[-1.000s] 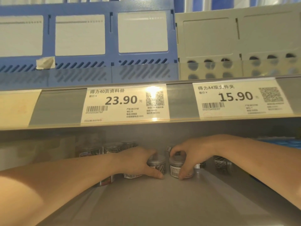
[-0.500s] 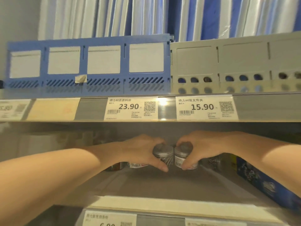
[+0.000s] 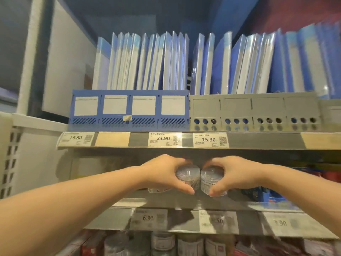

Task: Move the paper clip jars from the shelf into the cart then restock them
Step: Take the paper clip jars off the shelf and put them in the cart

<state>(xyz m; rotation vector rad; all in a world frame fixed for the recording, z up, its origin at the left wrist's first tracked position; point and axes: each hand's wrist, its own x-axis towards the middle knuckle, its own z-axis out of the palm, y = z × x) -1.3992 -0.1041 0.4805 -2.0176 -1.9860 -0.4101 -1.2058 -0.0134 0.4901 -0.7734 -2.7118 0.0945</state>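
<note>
Two small clear paper clip jars with silver-looking contents are held side by side in front of the middle shelf (image 3: pixel 184 204). My left hand (image 3: pixel 164 172) grips the left jar (image 3: pixel 187 175), thumb under its base. My right hand (image 3: pixel 238 174) grips the right jar (image 3: pixel 209 179) the same way. Both jars hang above the shelf's front edge, nearly touching each other. One more jar (image 3: pixel 156 190) shows behind and below my left hand on the shelf. No cart is in view.
Above, a blue file rack (image 3: pixel 129 109) and a grey file rack (image 3: pixel 254 111) hold upright folders. Price tags line the shelf edges (image 3: pixel 166 139). Blue boxes (image 3: pixel 267 194) sit at the right of the middle shelf. More jars (image 3: pixel 162 241) stand on the shelf below.
Both hands have drawn the two jars from deep in the shelf out toward its front edge and lifted them. The view has pulled back, showing the folders above and the shelf below.
</note>
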